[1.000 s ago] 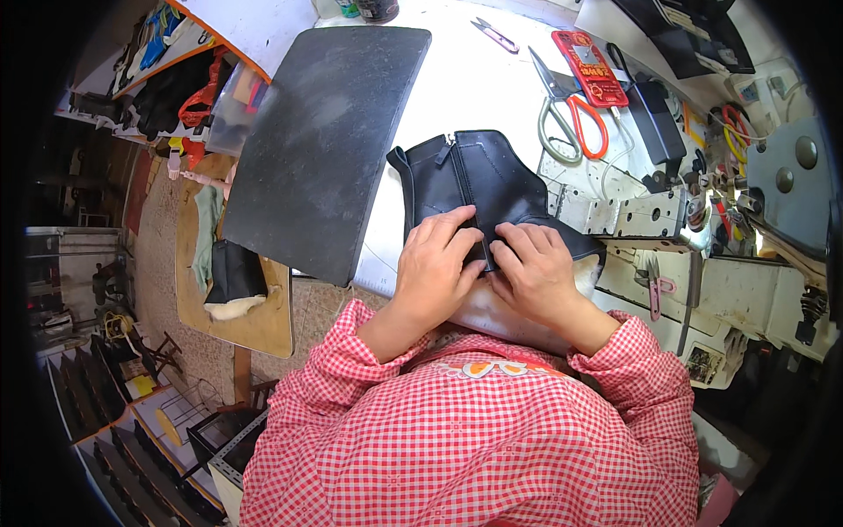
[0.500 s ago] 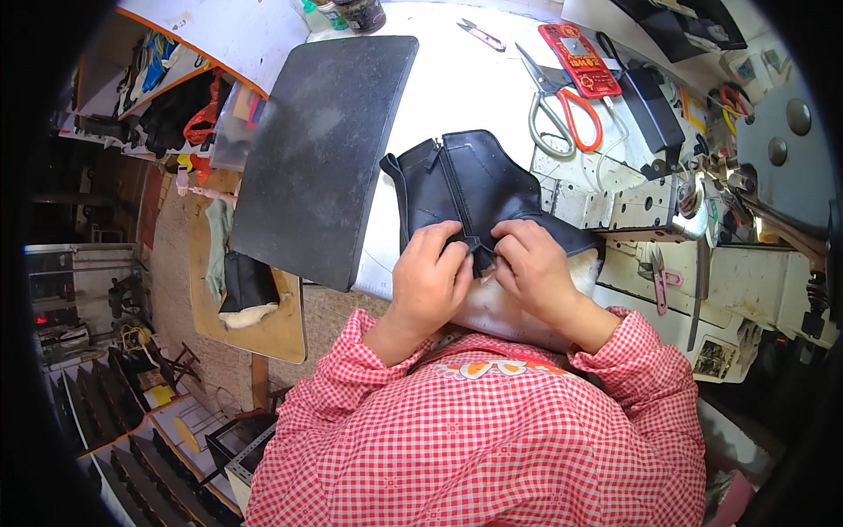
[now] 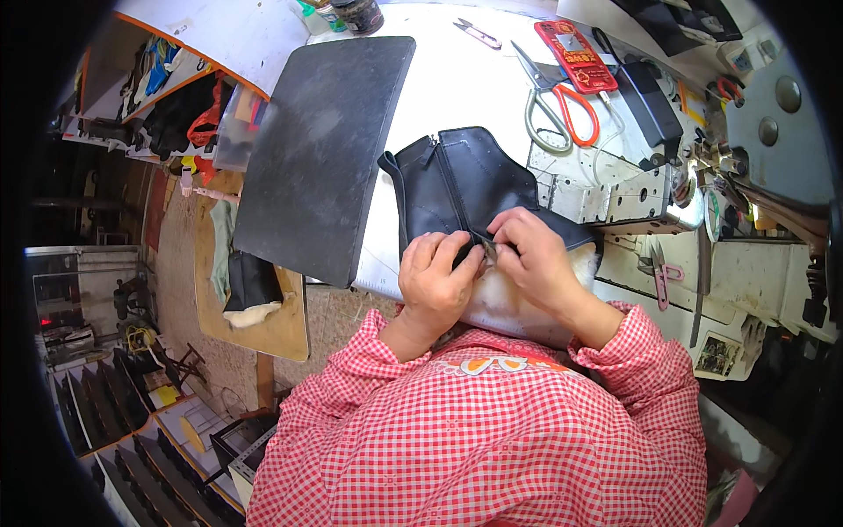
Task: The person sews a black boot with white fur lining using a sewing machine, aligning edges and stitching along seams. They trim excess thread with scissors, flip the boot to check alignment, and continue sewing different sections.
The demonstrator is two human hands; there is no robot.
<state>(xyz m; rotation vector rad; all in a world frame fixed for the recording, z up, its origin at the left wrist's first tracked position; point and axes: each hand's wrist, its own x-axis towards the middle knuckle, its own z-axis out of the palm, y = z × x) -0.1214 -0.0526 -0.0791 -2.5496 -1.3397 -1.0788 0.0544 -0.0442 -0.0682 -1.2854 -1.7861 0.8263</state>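
Note:
A black leather boot upper (image 3: 493, 171) lies on the white table in front of me. Down its middle runs a zipper (image 3: 450, 189), with the pull near the far end. At the upper's near edge, my left hand (image 3: 435, 279) pinches the black material beside the zipper's lower end. Close by on the right, my right hand (image 3: 533, 256) has its fingers closed on the same edge, thumb and forefinger pressed together. Pale fleecy lining (image 3: 583, 268) shows under the near right part. My fingers hide the exact spot they grip.
A large black board (image 3: 320, 158) covers the table's left side. Beyond the upper lie orange-and-grey-handled scissors (image 3: 562, 119), a red phone (image 3: 575, 54) and small thread snips (image 3: 479, 33). A sewing machine (image 3: 764, 158) stands at right, with pink-handled scissors (image 3: 663, 274) near it.
My right hand has shifted slightly up and left, and its fingers have turned inward over the edge. My left hand has drawn closer to it. The upper lies almost as before.

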